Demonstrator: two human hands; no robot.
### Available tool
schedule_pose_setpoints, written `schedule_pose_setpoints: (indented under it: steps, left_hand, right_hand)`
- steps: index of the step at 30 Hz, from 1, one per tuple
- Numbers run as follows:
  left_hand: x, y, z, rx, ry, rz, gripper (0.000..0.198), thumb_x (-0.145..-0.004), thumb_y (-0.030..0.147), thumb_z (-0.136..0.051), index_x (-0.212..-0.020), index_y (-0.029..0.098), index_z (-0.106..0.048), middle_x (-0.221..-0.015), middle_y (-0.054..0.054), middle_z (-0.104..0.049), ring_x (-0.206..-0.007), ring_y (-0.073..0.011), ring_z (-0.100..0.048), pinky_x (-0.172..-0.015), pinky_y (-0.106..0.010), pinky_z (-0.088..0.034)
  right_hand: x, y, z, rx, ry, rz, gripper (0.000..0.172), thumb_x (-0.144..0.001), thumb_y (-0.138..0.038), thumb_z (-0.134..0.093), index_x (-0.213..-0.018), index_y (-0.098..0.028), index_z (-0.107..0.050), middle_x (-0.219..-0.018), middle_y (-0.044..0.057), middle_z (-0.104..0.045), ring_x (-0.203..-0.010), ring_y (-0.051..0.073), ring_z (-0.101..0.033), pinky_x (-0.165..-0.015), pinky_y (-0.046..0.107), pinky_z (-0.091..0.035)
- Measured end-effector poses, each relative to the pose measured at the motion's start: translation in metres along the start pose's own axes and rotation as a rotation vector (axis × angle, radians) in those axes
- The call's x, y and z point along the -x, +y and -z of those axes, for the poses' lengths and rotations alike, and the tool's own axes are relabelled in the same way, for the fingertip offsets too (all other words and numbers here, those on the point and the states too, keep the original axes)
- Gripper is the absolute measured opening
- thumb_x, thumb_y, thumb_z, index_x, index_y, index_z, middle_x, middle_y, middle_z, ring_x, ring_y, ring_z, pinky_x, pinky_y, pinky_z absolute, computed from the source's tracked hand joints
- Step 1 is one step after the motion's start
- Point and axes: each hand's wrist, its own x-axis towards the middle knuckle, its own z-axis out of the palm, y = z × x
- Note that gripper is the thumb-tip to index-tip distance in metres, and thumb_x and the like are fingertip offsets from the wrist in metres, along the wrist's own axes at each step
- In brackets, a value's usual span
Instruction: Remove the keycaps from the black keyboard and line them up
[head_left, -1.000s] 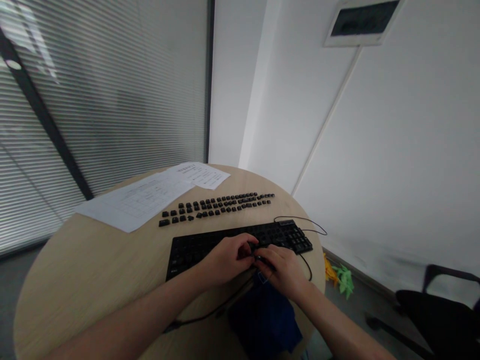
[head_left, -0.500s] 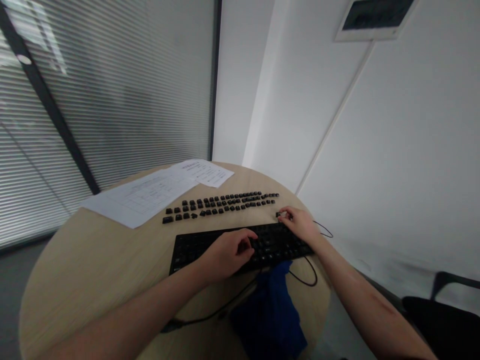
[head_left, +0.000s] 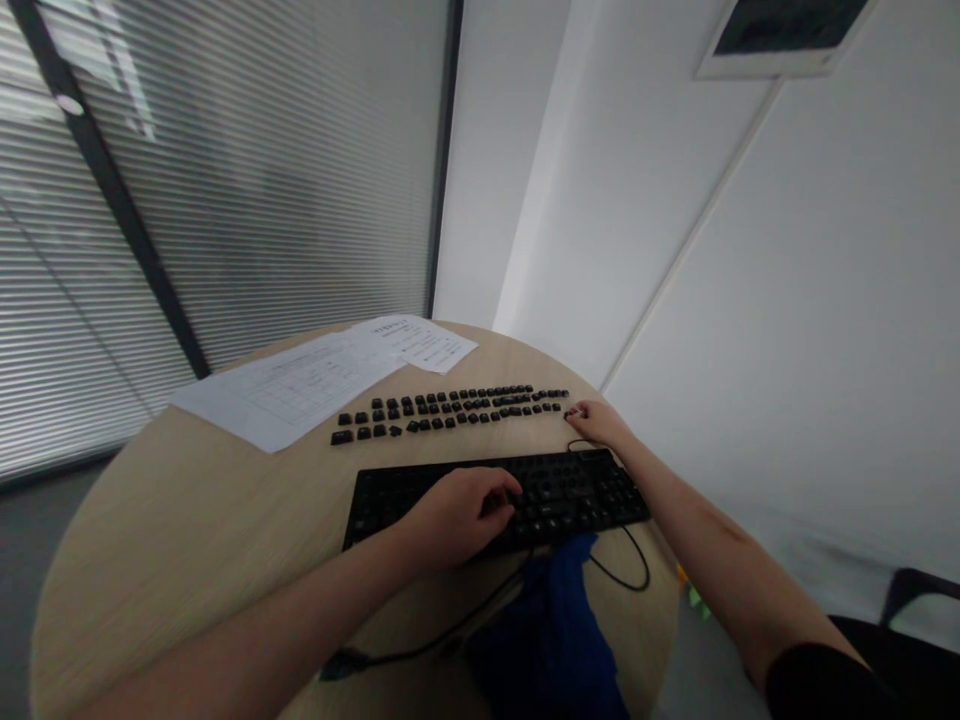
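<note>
Keycap (head_left: 568, 416), at right grip (head_left: 595, 421), beyond keyboard (head_left: 559, 482)

One keyboard (head_left: 559, 492); three keycap rows (head_left: 457, 406); one blue cloth (head_left: 551, 640).

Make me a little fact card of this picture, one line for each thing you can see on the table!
Left hand: over the keyboard, fingers curled
Right hand: at the right end of the loose keys, touching or nearly touching one
Loose keys: three rows, beyond the keyboard
Papers: back left of table
Blue cloth: on the keyboard's near side
</note>
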Motion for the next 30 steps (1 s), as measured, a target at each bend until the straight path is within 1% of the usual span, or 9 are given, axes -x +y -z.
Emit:
schedule_pose_setpoints:
  steps: [5,9,16,19,21,23,25,28,30]
  left_hand:
    - [0.0,0.0,0.0,-0.011,-0.013,-0.021,0.027,-0.084,0.022,-0.058,-0.108,0.02,-0.071,-0.088,-0.002,-0.073,-0.077,-0.0167,-0.065,-0.075,-0.027,-0.046]
    - [0.0,0.001,0.0,-0.009,-0.014,-0.022,0.027,-0.084,0.022,-0.058,-0.107,0.02,-0.071,-0.087,-0.002,-0.072,-0.076,-0.0164,-0.064,-0.074,-0.027,-0.046]
    - [0.001,0.002,0.001,-0.018,-0.008,-0.021,0.026,-0.084,0.022,-0.058,-0.106,0.02,-0.071,-0.087,-0.002,-0.073,-0.077,-0.0169,-0.065,-0.075,-0.027,-0.046]
    - [0.001,0.002,0.001,-0.024,-0.008,-0.015,0.026,-0.083,0.022,-0.058,-0.106,0.02,-0.071,-0.088,-0.002,-0.073,-0.078,-0.0171,-0.065,-0.075,-0.027,-0.046]
    - [0.001,0.0,0.001,-0.028,-0.005,-0.022,0.026,-0.084,0.022,-0.058,-0.106,0.021,-0.071,-0.088,-0.002,-0.073,-0.079,-0.0174,-0.066,-0.075,-0.027,-0.047]
    - [0.001,-0.001,0.001,-0.035,-0.002,-0.036,0.026,-0.084,0.022,-0.058,-0.107,0.021,-0.071,-0.088,-0.002,-0.073,-0.08,-0.0178,-0.066,-0.076,-0.028,-0.047]
    - [0.001,-0.001,0.002,-0.059,-0.001,-0.046,0.025,-0.084,0.021,-0.058,-0.106,0.02,-0.07,-0.089,-0.002,-0.073,-0.082,-0.0188,-0.066,-0.078,-0.029,-0.048]
    - [0.001,-0.001,0.003,-0.122,0.016,-0.051,0.025,-0.084,0.02,-0.058,-0.106,0.02,-0.07,-0.094,-0.004,-0.072,-0.089,-0.0211,-0.066,-0.084,-0.032,-0.049]
    - [0.001,-0.003,0.004,-0.161,0.027,-0.055,0.025,-0.084,0.02,-0.057,-0.105,0.02,-0.07,-0.098,-0.005,-0.072,-0.095,-0.0225,-0.066,-0.088,-0.034,-0.049]
  right_hand:
    - [-0.01,0.008,-0.006,-0.008,0.011,-0.026,0.027,-0.089,-0.036,-0.064,-0.104,-0.017,-0.074,-0.089,0.008,-0.074,-0.079,0.019,-0.064,-0.064,0.025,-0.038]
    - [-0.016,0.01,-0.006,-0.013,0.018,-0.027,0.027,-0.088,-0.035,-0.063,-0.104,-0.018,-0.075,-0.088,0.008,-0.073,-0.076,0.018,-0.063,-0.064,0.025,-0.039]
    - [-0.017,0.004,-0.005,-0.025,0.043,0.01,0.026,-0.088,-0.033,-0.063,-0.104,-0.018,-0.076,-0.087,0.007,-0.074,-0.077,0.017,-0.063,-0.069,0.025,-0.041]
    - [-0.015,0.0,-0.003,-0.036,0.063,0.011,0.029,-0.087,-0.032,-0.064,-0.11,-0.018,-0.075,-0.084,0.006,-0.073,-0.075,0.018,-0.063,-0.068,0.025,-0.042]
    - [-0.011,-0.005,0.002,-0.042,0.088,0.007,0.034,-0.086,-0.032,-0.065,-0.115,-0.017,-0.073,-0.084,0.007,-0.073,-0.076,0.019,-0.063,-0.069,0.027,-0.042]
    - [-0.003,-0.011,0.012,-0.049,0.123,0.009,0.034,-0.088,-0.033,-0.063,-0.117,-0.017,-0.072,-0.085,0.007,-0.072,-0.078,0.02,-0.064,-0.07,0.028,-0.042]
    - [0.011,-0.018,0.026,-0.097,0.183,0.033,0.033,-0.094,-0.036,-0.053,-0.115,-0.019,-0.072,-0.085,0.006,-0.071,-0.078,0.02,-0.064,-0.071,0.029,-0.043]
    - [0.049,-0.029,0.048,-0.453,0.36,0.158,0.04,-0.098,-0.045,-0.042,-0.106,-0.02,-0.073,-0.075,0.003,-0.066,-0.068,0.018,-0.06,-0.067,0.029,-0.045]
    - [0.08,-0.036,0.059,-0.772,0.457,0.179,0.046,-0.099,-0.052,-0.038,-0.105,-0.02,-0.071,-0.079,0.002,-0.064,-0.064,0.016,-0.057,-0.063,0.029,-0.046]
